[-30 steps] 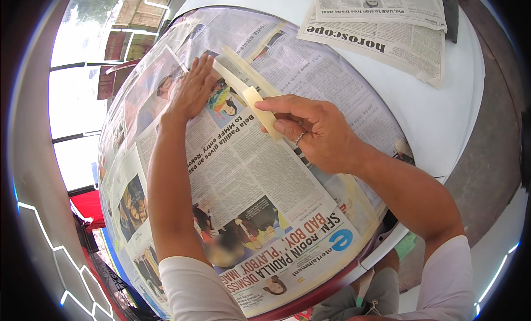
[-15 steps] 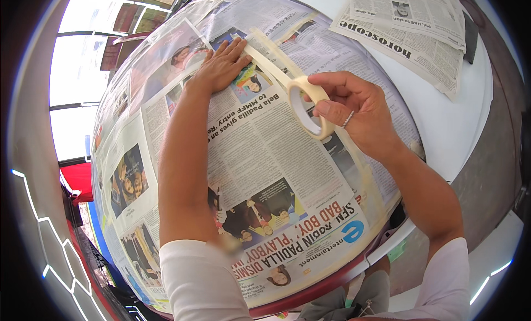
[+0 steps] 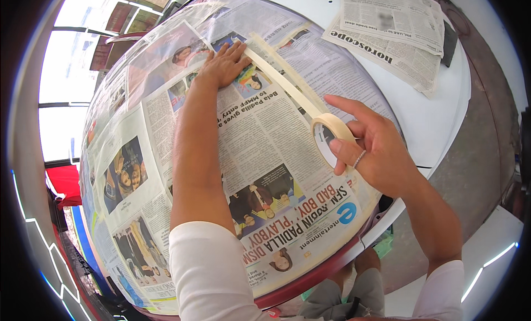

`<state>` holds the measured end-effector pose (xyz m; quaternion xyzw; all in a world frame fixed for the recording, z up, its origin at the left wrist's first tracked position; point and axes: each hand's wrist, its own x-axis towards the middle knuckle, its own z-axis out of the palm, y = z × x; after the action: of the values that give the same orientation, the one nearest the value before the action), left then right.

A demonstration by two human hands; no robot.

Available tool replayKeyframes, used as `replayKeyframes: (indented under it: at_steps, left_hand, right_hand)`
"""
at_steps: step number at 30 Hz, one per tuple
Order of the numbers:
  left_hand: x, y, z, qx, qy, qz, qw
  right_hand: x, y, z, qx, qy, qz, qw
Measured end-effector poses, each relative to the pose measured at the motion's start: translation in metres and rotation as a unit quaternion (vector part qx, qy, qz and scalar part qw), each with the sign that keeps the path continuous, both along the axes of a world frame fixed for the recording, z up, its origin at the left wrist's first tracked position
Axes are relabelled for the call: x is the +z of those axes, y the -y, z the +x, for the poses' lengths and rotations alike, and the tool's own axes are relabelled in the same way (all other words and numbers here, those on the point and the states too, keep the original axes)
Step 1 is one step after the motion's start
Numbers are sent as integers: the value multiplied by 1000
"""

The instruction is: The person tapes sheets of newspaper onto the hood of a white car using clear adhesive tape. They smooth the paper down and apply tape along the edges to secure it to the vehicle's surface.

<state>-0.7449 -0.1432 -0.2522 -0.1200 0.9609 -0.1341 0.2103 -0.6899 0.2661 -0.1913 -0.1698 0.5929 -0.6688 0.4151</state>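
Sheets of newspaper (image 3: 265,133) cover a wide, curved vehicle surface, with pale tape along their seams. My left hand (image 3: 224,65) lies flat on the paper near the far end of a tape strip, fingers stretched out. A roll of masking tape (image 3: 338,126) is held by my right hand (image 3: 381,149), thumb at its core and index finger extended past it. From the roll, a straight cream tape strip (image 3: 285,84) runs up and left to beside my left fingertips. It follows the edge between two newspaper sheets.
Loose newspaper sheets (image 3: 381,50) rest on a white body panel (image 3: 431,116) at the far right, a dark flat object (image 3: 449,44) partly beneath them. A dark red edge (image 3: 310,277) borders the covered surface near my body. Something red (image 3: 63,185) hangs at the left.
My right hand has moved down and slightly right with the roll, drawing out a longer strip of masking tape. My left hand stays pressed on the paper. The view has shifted slightly.
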Motion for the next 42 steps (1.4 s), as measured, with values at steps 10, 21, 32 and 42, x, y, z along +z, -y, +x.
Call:
replayKeyframes:
  at_steps: [10,21,32,42]
  left_hand:
    - [3,-8,1,17,-2,8,1000]
    - [-4,-8,0,35,-42,46,997]
    - [-4,-12,-1,24,-43,15,999]
    - [-6,-7,1,25,-42,18,999]
  right_hand:
    - [-27,-30,35,-33,-146,62,987]
    - [-22,-17,23,113,-97,185,971]
    - [7,-15,18,152,-122,251,948]
    - [18,-22,13,126,-114,220,961]
